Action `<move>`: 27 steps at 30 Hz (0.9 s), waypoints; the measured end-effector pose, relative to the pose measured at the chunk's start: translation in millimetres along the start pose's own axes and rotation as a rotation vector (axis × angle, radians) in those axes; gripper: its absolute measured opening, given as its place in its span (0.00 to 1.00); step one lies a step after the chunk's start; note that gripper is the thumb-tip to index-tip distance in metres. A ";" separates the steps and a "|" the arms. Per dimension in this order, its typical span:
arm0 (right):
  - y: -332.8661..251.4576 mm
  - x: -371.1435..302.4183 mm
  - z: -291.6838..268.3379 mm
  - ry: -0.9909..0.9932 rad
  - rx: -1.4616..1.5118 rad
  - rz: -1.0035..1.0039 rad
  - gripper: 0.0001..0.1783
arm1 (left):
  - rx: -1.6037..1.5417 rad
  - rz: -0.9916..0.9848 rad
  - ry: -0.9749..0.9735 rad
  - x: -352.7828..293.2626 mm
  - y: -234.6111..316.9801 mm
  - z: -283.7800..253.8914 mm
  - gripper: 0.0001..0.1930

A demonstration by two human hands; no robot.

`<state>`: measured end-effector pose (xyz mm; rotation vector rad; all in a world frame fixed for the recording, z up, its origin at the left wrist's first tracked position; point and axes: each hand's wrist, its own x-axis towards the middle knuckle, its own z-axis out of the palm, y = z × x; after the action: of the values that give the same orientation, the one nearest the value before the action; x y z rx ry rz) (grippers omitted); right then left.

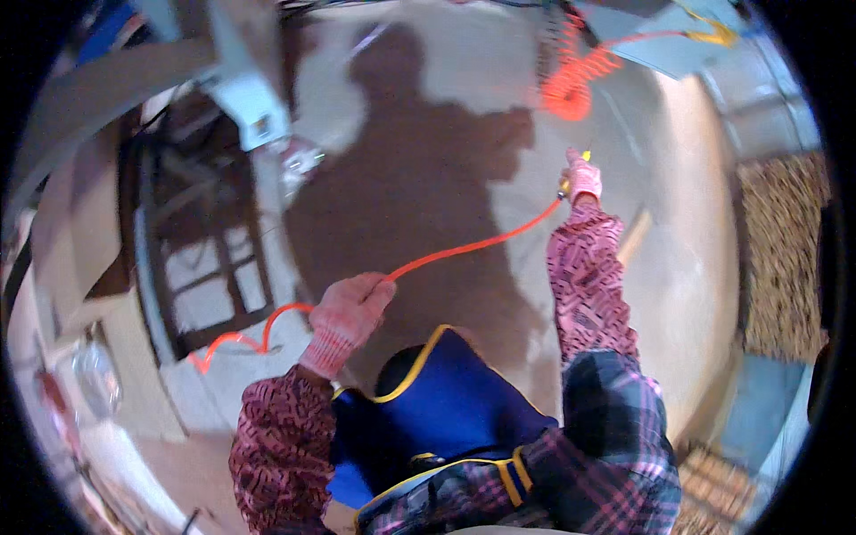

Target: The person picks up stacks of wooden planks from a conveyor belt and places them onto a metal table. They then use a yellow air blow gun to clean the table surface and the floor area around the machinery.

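Right grip [584, 181] wrapped round a mostly hidden yellow tool [586, 155], likely an air gun: long axis roughly 7-to-1 o'clock, tip toward 1. Orange hose [481, 244] leaves its tail toward 8, into the left grip [352, 308], fingers closed round it, farther from the tool. Orange coil [568, 96] beyond, at 12 from right.
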<state>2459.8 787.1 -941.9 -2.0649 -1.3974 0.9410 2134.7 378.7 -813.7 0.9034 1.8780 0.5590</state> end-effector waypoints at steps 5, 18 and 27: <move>-72.8 -98.2 139.0 -0.407 -0.652 -0.512 0.25 | -0.306 -0.282 0.025 -53.9 -10.6 -41.5 0.19; -303.7 -255.6 247.2 -0.450 -0.398 -0.839 0.30 | -0.435 -0.361 0.433 -108.9 -32.6 -40.3 0.14; -290.6 -250.7 243.2 -0.632 -0.334 -0.869 0.34 | -0.523 -0.335 0.368 -96.2 -44.5 -35.8 0.15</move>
<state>2038.2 662.9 -826.6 -1.0884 -2.6078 1.0166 2114.1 275.7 -775.3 0.1431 2.0031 0.9924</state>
